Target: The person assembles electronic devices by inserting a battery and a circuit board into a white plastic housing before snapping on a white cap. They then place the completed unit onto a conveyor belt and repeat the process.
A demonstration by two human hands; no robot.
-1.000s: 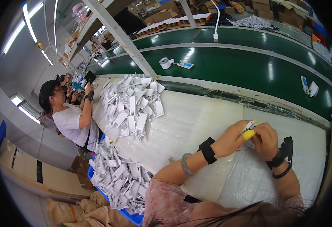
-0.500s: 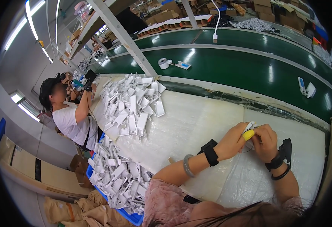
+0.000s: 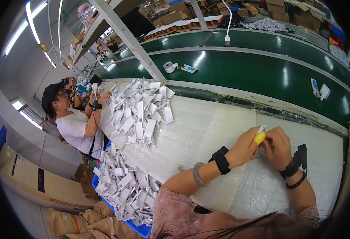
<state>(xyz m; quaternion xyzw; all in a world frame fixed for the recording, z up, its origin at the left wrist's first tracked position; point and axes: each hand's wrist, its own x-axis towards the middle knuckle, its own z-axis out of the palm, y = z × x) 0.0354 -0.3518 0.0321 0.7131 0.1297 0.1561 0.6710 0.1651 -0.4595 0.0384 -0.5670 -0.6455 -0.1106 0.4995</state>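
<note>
My left hand [image 3: 243,146] is closed around a small white plastic piece [image 3: 262,129], whose upper end shows above the fingers. A bright yellow patch [image 3: 259,138] lies at the fingertips; I cannot tell whether it is a finger cover or part of the piece. My right hand [image 3: 278,145] is pinched against the same piece from the right, its fingertips partly hidden. A thin dark line, perhaps a wire, curves just below the hands. Both hands are held over the right part of the plastic-covered table [image 3: 207,135].
White plastic housings [image 3: 141,107] are heaped at the table's far left; more fill a blue bin [image 3: 107,201] beside it. Beyond the table runs a green conveyor [image 3: 246,67] carrying a white roll [image 3: 169,67] and small white pieces. A white cable [image 3: 227,40] hangs above. A co-worker [image 3: 77,123] stands at left.
My hands shift only slightly, with the yellow patch tilting a little. Items on the green conveyor have slid slightly left. The co-worker has turned, raising a white piece, with a hand near the heap.
</note>
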